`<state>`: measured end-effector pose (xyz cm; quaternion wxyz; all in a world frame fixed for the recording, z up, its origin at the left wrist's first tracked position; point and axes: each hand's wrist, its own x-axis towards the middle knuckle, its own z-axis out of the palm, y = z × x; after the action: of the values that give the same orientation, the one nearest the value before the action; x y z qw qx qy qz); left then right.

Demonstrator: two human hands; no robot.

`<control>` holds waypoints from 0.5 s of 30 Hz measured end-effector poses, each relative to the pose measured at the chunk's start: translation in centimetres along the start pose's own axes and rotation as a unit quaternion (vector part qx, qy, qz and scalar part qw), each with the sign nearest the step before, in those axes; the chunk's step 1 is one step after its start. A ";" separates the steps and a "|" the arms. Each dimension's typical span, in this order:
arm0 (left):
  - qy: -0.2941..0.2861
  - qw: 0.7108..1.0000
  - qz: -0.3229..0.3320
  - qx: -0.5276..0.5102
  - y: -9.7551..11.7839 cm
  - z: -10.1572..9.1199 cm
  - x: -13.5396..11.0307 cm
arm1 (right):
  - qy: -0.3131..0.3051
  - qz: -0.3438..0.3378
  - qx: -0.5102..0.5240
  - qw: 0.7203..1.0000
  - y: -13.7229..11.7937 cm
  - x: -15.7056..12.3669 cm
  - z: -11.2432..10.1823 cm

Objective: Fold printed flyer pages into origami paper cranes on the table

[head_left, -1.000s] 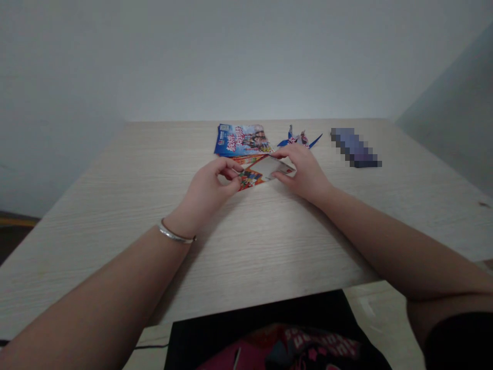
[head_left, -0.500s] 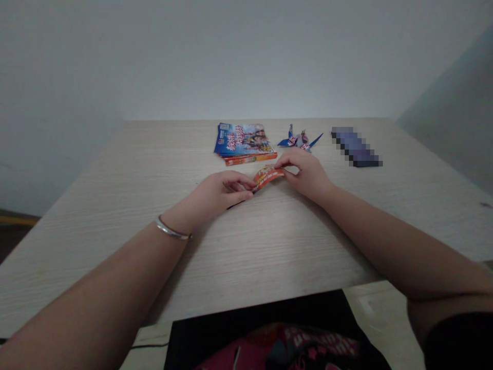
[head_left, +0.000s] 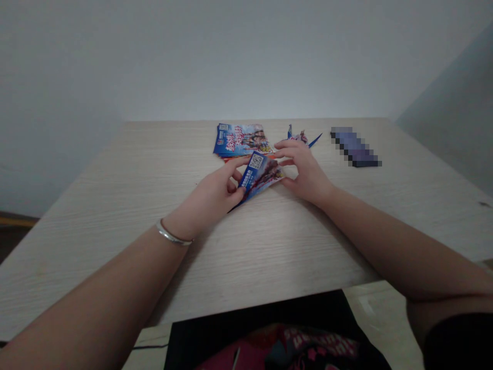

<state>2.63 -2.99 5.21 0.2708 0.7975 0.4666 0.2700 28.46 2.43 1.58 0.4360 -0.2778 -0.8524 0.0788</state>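
A folded printed paper sheet [head_left: 264,173], blue with a QR code at its top, is held up at a tilt over the table. My left hand [head_left: 221,192] grips its left edge, thumb in front and the fingers partly hidden behind. At the sheet's right corner is my right hand [head_left: 304,167], its fingers spread apart; the thumb is close to that corner, and whether it touches I cannot tell. Just beyond the right hand stands a folded paper crane [head_left: 302,137], partly covered by the fingers.
A stack of printed leaflets [head_left: 241,140] lies behind the sheet. To the right rests a dark pixelated flat object [head_left: 356,147]. The pale wooden table [head_left: 154,154] meets a wall at the back. Dark and pink cloth [head_left: 292,344] shows below the near edge.
The sheet has turned from its orange side, bent between both hands, to its blue QR-code side. My right hand's fingers have spread from a pinch; the left hand keeps its grip.
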 end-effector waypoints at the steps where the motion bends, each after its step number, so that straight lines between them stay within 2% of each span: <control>1: 0.004 1.000 0.002 0.000 -0.2 0.0 0.0 | 0.003 0.016 -0.012 1.000 -0.2 0.0 -0.1; 3: 0.010 1.000 0.001 -0.007 -0.6 0.2 0.0 | -0.012 0.028 -0.047 0.998 -0.5 0.0 -0.4; 6: 0.015 0.999 -0.001 -0.029 -1.2 0.3 0.0 | -0.071 -0.001 -0.082 0.994 -0.7 0.0 -0.8; 10: 0.026 0.999 0.027 0.021 -1.6 0.2 0.0 | -0.155 -0.028 -0.055 0.986 -0.3 -0.1 -1.1; 13: 0.027 0.994 0.065 0.089 -1.8 -0.1 0.1 | -0.224 -0.003 -0.025 0.974 0.0 -0.2 -1.2; 15: 0.022 0.991 0.077 0.106 -2.0 -0.3 0.2 | -0.246 0.024 -0.008 0.969 0.1 -0.4 -1.3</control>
<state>1.29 -1.92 4.12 0.1530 0.8488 0.4360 0.2570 29.68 2.18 2.04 0.2088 -0.2742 -0.9269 0.1483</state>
